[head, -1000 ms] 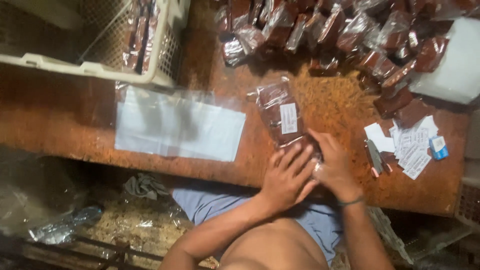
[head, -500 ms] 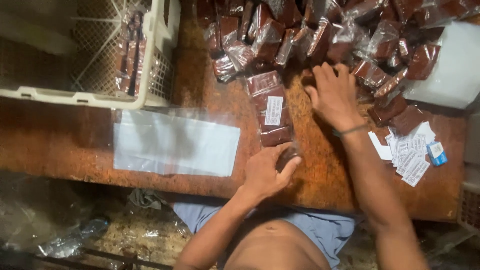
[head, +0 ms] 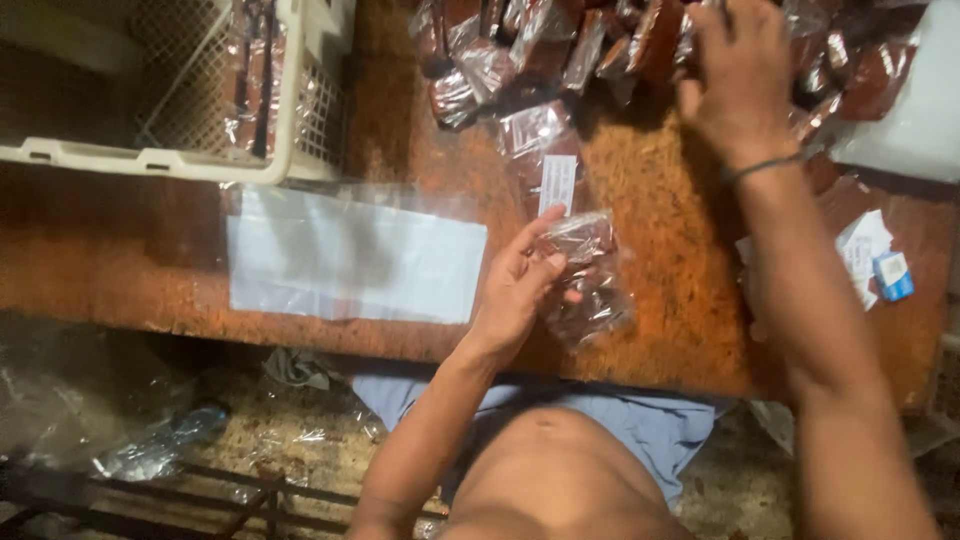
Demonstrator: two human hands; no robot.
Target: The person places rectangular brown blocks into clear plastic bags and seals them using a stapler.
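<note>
Where rusty-orange tabletop point(head: 660, 200) meets littered floor (dim), left hand point(head: 515, 290) pinching clear packet point(head: 585, 275), right hand point(head: 740, 85) fingers spread on packet heap point(head: 560, 45).

Count, head view:
- hands: 2, left hand point(head: 517, 287), right hand point(head: 741, 82).
- basket point(head: 160, 160): 1, far left of left hand.
- flat clear bags point(head: 350, 255): 1 stack, just left of left hand; no. of sheets can't tell.
- packet point(head: 585, 275) at left hand: 1.
- packets in pile point(head: 560, 50) by right hand: approx. 15+, overlap, exact no. unclear.
- paper slips point(head: 862, 245): several, right of right arm.
- small blue box point(head: 892, 275): 1.

Left hand point(head: 520, 285) near, fingers half curled, right hand point(head: 740, 80) stretched far forward, palm down
</note>
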